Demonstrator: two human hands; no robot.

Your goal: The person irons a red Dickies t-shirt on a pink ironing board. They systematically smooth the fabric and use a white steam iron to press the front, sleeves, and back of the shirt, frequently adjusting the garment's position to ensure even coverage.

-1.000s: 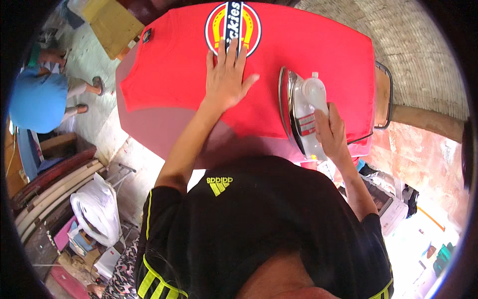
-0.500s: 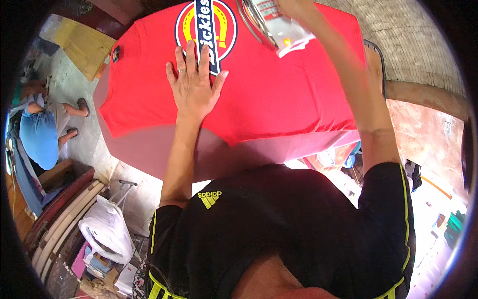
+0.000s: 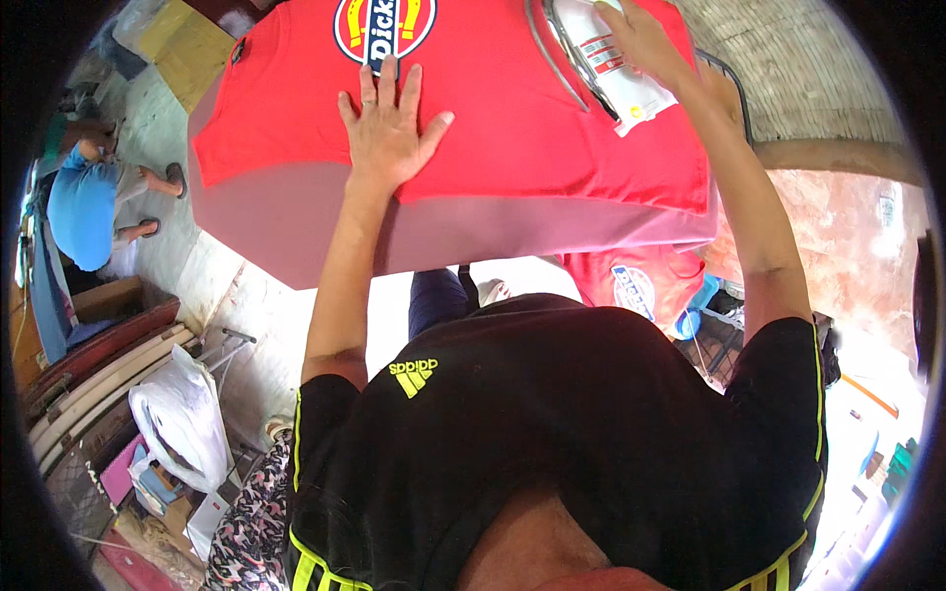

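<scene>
A red T-shirt (image 3: 512, 128) with a round printed badge (image 3: 379, 25) lies spread flat over a pink padded ironing table (image 3: 325, 231). My left hand (image 3: 389, 123) presses flat on the shirt just below the badge, fingers spread. My right hand (image 3: 645, 44) reaches to the far right of the shirt and grips a white iron (image 3: 601, 54) with a metal sole, which rests on the cloth near the top edge of the view.
A person in a blue top (image 3: 84, 202) crouches on the floor at the left. More red printed shirts (image 3: 636, 281) lie below the table at the right. A white plastic bag (image 3: 182, 414) and wooden planks (image 3: 89, 369) sit lower left. Cardboard (image 3: 182, 39) lies at the upper left.
My right hand has carried the iron from the shirt's near edge up toward its far end. My left hand stays pressed flat on the shirt.
</scene>
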